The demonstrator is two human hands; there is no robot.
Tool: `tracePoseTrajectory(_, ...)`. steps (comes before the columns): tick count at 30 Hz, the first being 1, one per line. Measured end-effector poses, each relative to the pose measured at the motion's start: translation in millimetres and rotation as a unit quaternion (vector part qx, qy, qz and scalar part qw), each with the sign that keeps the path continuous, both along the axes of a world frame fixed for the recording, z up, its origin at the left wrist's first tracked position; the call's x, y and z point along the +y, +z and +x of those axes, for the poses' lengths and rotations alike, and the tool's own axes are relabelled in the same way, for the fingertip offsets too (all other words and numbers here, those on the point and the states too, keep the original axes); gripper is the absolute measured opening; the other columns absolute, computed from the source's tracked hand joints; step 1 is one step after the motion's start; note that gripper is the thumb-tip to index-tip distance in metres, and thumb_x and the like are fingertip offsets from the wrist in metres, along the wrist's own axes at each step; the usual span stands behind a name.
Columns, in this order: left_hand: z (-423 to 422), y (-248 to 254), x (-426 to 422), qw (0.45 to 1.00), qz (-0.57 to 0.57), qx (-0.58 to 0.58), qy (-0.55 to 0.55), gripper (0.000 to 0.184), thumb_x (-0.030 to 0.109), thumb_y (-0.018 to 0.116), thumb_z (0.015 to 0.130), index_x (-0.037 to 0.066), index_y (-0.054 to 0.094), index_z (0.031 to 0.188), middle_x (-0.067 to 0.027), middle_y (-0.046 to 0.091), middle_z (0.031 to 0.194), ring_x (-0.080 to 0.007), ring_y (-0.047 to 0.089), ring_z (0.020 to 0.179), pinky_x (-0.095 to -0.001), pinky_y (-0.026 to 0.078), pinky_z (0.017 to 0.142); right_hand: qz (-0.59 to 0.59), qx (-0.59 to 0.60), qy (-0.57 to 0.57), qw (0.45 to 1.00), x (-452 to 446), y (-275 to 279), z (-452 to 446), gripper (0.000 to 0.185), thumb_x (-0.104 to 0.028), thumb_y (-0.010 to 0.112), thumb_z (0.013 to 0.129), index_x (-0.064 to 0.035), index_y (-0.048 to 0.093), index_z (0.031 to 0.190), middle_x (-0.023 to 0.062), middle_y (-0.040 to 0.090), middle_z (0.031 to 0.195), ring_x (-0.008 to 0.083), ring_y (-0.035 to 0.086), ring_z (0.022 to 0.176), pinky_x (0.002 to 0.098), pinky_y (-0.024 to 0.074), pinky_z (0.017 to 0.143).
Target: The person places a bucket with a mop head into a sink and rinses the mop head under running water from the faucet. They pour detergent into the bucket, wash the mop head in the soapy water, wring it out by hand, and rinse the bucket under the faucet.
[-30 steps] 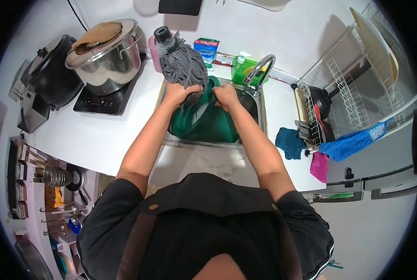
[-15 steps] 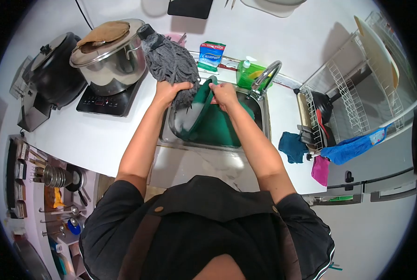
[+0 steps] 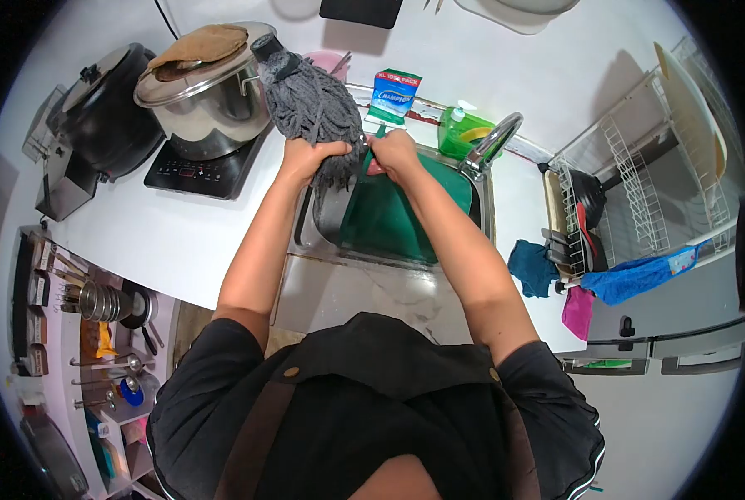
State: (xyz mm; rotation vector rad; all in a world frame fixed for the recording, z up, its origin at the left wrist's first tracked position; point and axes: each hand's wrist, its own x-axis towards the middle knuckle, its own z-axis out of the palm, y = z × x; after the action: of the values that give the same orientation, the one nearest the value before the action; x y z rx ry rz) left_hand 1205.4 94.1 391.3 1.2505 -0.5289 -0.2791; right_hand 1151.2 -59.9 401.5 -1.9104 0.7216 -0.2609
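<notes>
My left hand (image 3: 308,160) is closed around the strands of a grey mop head (image 3: 312,96), whose dark socket end points up and left. Loose strands hang below that hand over the sink (image 3: 304,237). A green plastic basin (image 3: 393,218) stands tilted in the sink, its outer side toward me. My right hand (image 3: 393,156) is closed on the upper edge of the basin, close beside the mop strands. The fingertips of the right hand are partly hidden.
A chrome faucet (image 3: 497,142) arches at the sink's right, next to a green caddy (image 3: 464,142) with a pump bottle. Behind the sink stands a detergent pack (image 3: 395,96). A steel pot (image 3: 206,104) sits on an induction cooker (image 3: 197,173) to the left; a dish rack (image 3: 631,192) is rightward.
The basin has turned so that its open inside, visible before, is now mostly hidden. My right hand has moved slightly toward the mop. The whole view has shifted a little.
</notes>
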Motion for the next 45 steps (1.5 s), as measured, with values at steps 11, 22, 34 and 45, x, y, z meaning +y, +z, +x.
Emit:
tracePoseTrajectory(11,10.3,-8.5,13.7,0.999,0.018,-0.008,0.044,0.041,-0.002,0.072,0.053,-0.005,0.058,0.091,-0.0111,0.062,0.087,-0.0222,0.061,0.076,-0.0319,0.050,0.070,-0.315,0.083,0.088,0.941,21.6,-17.5,54.7,0.010,-0.009,0.061,0.066,0.0002,0.065,0.069,0.0179,0.064,0.070,0.0293,0.064,0.074,0.0331,0.0514,0.064)
tracePoseTrajectory(22,-2.3,-1.3,20.4,0.995,0.016,0.092,0.032,0.031,0.001,0.072,0.055,-0.004,0.061,0.083,-0.0105,0.063,0.082,-0.0210,0.062,0.070,-0.0321,0.050,0.064,-0.115,0.004,0.041,0.993,21.2,-30.5,58.7,0.015,-0.011,0.059,0.063,0.0041,0.061,0.062,0.0205,0.062,0.066,0.0269,0.062,0.056,0.0375,0.0500,0.054)
tracePoseTrajectory(34,-60.2,47.4,-2.7,0.978,0.190,-0.011,0.083,0.069,0.026,0.076,0.038,0.002,0.056,0.100,-0.0139,0.058,0.100,-0.0247,0.053,0.094,-0.0343,0.043,0.083,0.275,-0.131,0.060,0.951,-137.2,-81.0,-97.1,0.019,-0.024,0.056,0.078,-0.0059,0.056,0.083,0.0020,0.054,0.074,0.0139,0.049,0.054,0.0237,0.0417,0.045)
tracePoseTrajectory(45,-77.7,-3.9,-48.7,0.965,-0.085,-0.029,0.245,0.056,0.008,0.079,0.031,0.005,0.062,0.085,-0.0072,0.062,0.084,-0.0190,0.057,0.078,-0.0307,0.047,0.069,0.107,-0.030,0.191,0.975,-33.5,-104.2,-74.4,0.050,-0.018,0.056,0.077,-0.0156,0.036,0.123,0.0090,0.034,0.128,0.0260,0.036,0.108,0.0435,0.0384,0.078)
